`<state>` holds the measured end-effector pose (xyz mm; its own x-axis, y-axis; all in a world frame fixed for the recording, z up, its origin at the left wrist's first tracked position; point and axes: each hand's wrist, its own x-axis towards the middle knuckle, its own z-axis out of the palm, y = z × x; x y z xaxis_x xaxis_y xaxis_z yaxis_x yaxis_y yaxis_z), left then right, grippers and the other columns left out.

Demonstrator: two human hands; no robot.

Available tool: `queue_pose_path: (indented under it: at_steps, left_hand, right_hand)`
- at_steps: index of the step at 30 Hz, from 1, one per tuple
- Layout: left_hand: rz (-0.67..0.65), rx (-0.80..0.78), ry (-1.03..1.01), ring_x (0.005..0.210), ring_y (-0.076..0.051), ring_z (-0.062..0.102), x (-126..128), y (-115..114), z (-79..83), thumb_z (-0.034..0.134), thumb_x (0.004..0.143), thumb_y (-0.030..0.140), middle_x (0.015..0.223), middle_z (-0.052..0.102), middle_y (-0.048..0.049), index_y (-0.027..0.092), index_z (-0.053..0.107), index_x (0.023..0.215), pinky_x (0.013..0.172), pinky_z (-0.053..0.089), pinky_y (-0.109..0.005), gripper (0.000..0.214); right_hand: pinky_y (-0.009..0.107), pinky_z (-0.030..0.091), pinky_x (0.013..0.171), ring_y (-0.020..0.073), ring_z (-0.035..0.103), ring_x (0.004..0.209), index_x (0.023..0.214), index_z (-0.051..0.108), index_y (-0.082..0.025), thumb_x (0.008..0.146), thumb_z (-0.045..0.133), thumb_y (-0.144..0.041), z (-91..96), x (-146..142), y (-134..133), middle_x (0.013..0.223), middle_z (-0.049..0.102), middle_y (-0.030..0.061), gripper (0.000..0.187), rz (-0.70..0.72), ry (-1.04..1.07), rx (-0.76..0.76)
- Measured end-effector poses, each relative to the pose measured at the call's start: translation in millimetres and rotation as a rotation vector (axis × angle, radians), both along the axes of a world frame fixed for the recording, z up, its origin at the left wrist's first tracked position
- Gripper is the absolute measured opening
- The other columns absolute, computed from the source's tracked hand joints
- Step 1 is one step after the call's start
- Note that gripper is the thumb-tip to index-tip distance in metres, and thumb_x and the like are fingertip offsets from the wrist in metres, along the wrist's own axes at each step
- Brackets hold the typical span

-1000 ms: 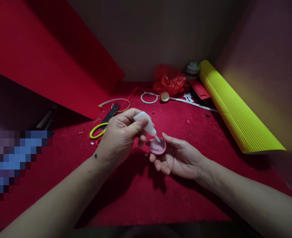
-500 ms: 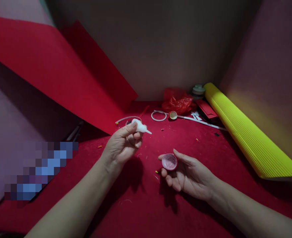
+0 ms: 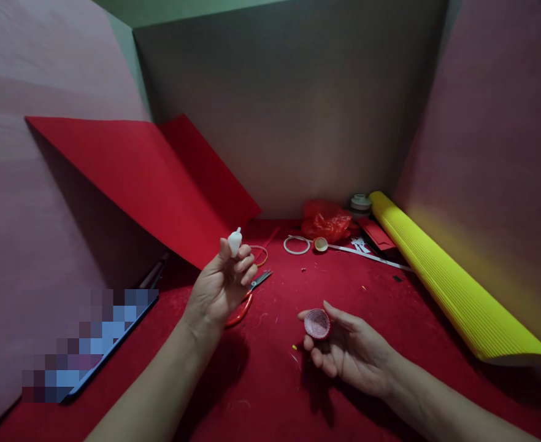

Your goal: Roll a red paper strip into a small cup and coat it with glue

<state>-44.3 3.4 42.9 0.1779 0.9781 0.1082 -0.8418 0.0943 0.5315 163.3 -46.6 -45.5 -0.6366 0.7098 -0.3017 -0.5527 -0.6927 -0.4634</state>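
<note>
While your left hand (image 3: pixel 216 287) grips a small white bottle (image 3: pixel 235 244) — nozzle upward, raised above the red table (image 3: pixel 261 393) — your right hand (image 3: pixel 351 348) holds a small cup (image 3: pixel 317 324) between thumb and fingers, its opening facing you. Scissors (image 3: pixel 254 284) lie partly behind your left hand; a yellow roll (image 3: pixel 445 282) rests well apart, to the right.

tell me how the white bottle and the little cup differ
The bottle is white; the cup is pinkish inside. The bottle narrows to a nozzle, while the cup opens wide. The left hand holds the bottle; the right hand holds the cup. Both are small.
</note>
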Motion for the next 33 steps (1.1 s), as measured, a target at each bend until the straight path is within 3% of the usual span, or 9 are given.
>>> queue_pose_path:
  at_steps: [5, 14, 23, 28, 33]
  left_hand:
    - [-0.033, -0.016, -0.053, 0.040, -0.003, 0.043, -2.4, 0.5, 1.2, 0.023, 0.100, 0.021, 0.058, 0.042, 0.0031, 0.011, 0.049, 0.078, 0.036, 0.032, -0.013, 0.035]
    - [-0.016, -0.067, -0.084, 0.046, -0.004, 0.053, -9.4, 3.3, -2.6, 0.025, 0.096, 0.007, 0.074, 0.058, -0.0078, 0.009, 0.054, 0.093, 0.038, 0.037, -0.013, 0.029]
    - [-0.033, -0.012, -0.046, 0.051, -0.006, 0.052, -4.0, 1.2, -2.1, 0.029, 0.099, 0.026, 0.067, 0.051, -0.0019, 0.012, 0.056, 0.083, 0.042, 0.040, -0.016, 0.034]
    - [-0.092, 0.075, -0.062, 0.044, -0.002, 0.047, -6.8, -1.8, -2.7, 0.049, 0.093, 0.026, 0.064, 0.050, 0.0019, 0.012, 0.057, 0.083, 0.037, 0.034, -0.012, 0.019]
    - [-0.011, 0.185, 0.367, 0.043, -0.004, 0.042, -13.8, -0.2, -1.4, 0.070, 0.075, 0.018, 0.059, 0.050, 0.0010, 0.013, 0.059, 0.070, 0.039, 0.037, -0.016, 0.013]
  right_hand:
    - [0.021, 0.049, 0.045, 0.0201, 0.070, 0.058, 0.106, 0.055, -0.011, 0.100, 0.017, -0.042, 0.4, 1.8, 0.7, 0.072, 0.069, 0.0150, 0.049, -0.002, 0.006, 0.003]
    - [0.022, 0.050, 0.045, 0.0209, 0.070, 0.058, 0.107, 0.054, -0.011, 0.100, 0.013, -0.041, -3.8, 3.7, 4.0, 0.073, 0.069, 0.0153, 0.052, 0.023, 0.029, 0.032]
    - [0.022, 0.051, 0.050, 0.0202, 0.071, 0.065, 0.110, 0.054, -0.010, 0.101, 0.018, -0.040, -5.1, 6.1, 2.0, 0.079, 0.069, 0.0162, 0.048, 0.044, 0.083, 0.057]
    - [0.022, 0.051, 0.052, 0.0190, 0.070, 0.065, 0.110, 0.056, -0.010, 0.101, 0.022, -0.040, -3.1, 7.0, 1.0, 0.079, 0.068, 0.0155, 0.046, 0.036, 0.070, 0.059]
    - [0.022, 0.051, 0.050, 0.0189, 0.069, 0.065, 0.110, 0.056, -0.010, 0.101, 0.020, -0.038, -3.0, 7.4, 0.9, 0.080, 0.068, 0.0151, 0.046, 0.036, 0.048, 0.067]
